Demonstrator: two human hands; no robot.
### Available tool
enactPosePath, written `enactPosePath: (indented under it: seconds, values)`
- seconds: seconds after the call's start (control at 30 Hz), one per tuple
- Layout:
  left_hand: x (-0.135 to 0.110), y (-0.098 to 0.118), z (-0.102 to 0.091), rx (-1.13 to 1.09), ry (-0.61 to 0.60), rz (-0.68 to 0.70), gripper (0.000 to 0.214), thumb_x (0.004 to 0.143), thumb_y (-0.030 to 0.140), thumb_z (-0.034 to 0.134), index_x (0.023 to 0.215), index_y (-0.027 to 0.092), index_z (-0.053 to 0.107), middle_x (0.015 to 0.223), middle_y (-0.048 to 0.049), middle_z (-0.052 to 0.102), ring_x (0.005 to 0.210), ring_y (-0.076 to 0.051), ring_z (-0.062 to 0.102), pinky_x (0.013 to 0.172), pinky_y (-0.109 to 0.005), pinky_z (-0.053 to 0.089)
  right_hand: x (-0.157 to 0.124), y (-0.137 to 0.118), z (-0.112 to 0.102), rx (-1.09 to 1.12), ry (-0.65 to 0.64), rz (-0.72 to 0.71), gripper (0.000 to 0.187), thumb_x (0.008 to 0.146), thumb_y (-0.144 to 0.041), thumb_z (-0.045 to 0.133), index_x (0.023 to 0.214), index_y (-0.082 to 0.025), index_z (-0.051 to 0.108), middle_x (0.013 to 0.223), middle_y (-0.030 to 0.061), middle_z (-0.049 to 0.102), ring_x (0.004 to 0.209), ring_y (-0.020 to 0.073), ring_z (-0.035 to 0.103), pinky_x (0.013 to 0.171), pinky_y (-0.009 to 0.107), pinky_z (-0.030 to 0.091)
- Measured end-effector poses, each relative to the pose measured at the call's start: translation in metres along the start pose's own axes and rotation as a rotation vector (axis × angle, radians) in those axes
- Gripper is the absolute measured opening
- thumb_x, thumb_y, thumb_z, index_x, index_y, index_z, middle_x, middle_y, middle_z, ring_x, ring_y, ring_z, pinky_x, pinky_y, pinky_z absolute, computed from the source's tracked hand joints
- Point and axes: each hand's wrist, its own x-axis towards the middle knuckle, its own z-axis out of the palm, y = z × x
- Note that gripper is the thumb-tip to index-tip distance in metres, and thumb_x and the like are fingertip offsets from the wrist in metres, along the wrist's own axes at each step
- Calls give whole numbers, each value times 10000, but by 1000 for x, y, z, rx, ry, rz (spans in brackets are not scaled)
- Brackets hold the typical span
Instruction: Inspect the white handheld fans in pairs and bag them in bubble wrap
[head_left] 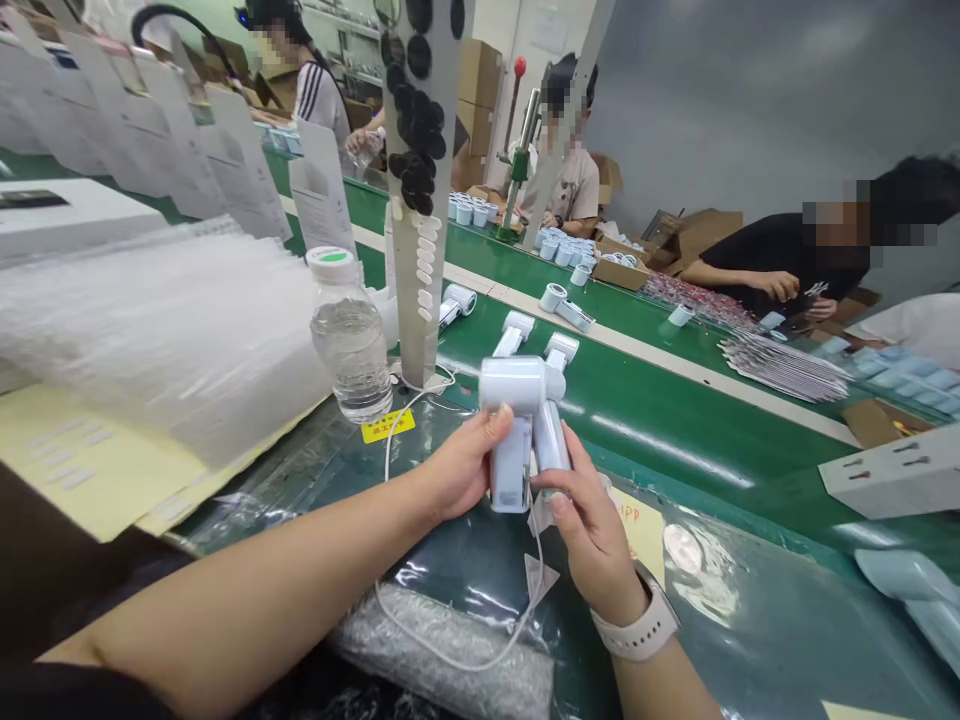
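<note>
We see the pale-blue device [519, 400] at centre, its handle's long axis running twelve to six, our left hand [469, 462] clasping it from nine o'clock, our right hand [596, 530] pinching the adjoining pale-blue limb [550, 440] from four.

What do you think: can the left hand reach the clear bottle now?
Probably yes: nothing tall separates the bottle from the left hand, though that hand holds a light-blue device.

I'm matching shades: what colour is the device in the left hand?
The device is pale blue, best seen in head view.
</note>
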Motion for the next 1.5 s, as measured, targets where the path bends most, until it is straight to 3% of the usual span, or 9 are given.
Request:
enactPosePath:
  seconds: [0.17,0.33,0.5,0.67,0.83,0.97,1.13,1.3,1.5]
  values:
    - [4,4,-11,-41,1,-143,542,726,687,682,846,159,700,781,-65,714,712,-208,667,691,-334,541,5,6,-1,158,126,76,427,979,-461,446,660,-239,622,1249,76,682,1256,317,554,1098,541,359]
    - [1,-4,-14,103,-53,-128,516,703,645,731,811,142,703,769,-79,702,665,-183,637,647,-296,501,4,9,9,-13,112,134,209,924,-402,553,964,-257,697,1214,85,669,1200,295,574,1034,479,432]
    - [1,4,-5,368,-44,-69,518,605,576,837,865,146,710,774,-47,668,718,-163,602,643,-260,452,0,8,13,31,135,229,378,922,-340,544,1290,-265,588,1335,85,609,1193,275,577,1002,467,460]
    - [8,7,-14,412,-28,-240,516,594,587,837,788,135,678,671,-8,612,592,-109,537,547,-227,395,4,17,3,17,191,304,275,957,-332,434,1172,-226,569,1023,94,725,1042,284,665,954,527,480]
    - [11,3,-16,164,-115,-269,609,581,618,827,938,142,697,872,-86,708,801,-218,668,711,-325,535,4,23,18,-362,117,209,162,730,-253,709,839,-199,601,1199,177,612,1333,424,388,1114,635,271]
    - [10,12,-12,-54,-189,-62,569,679,655,733,1005,189,711,1019,-61,722,971,-229,673,886,-364,544,2,10,32,-587,34,78,102,784,-100,527,806,-180,586,1273,201,566,1391,405,303,1138,603,245]
    - [10,23,-14,-67,-129,12,699,558,753,733,931,162,717,888,-50,708,796,-200,677,741,-321,578,1,-12,28,-154,-109,358,177,868,-223,474,990,-195,600,853,77,671,852,268,634,777,435,492]
    - [9,22,-12,-37,-70,62,718,474,804,725,796,164,681,749,-24,661,663,-178,647,632,-309,574,2,-17,27,392,-258,567,278,829,-430,599,949,-186,660,549,-36,563,674,199,619,731,350,474]
    - [7,18,-4,-21,-76,97,688,504,828,687,688,166,638,866,-63,702,739,-183,655,671,-289,553,-5,-26,41,360,-107,486,312,826,-486,664,720,-199,604,562,-36,570,554,134,527,592,279,397]
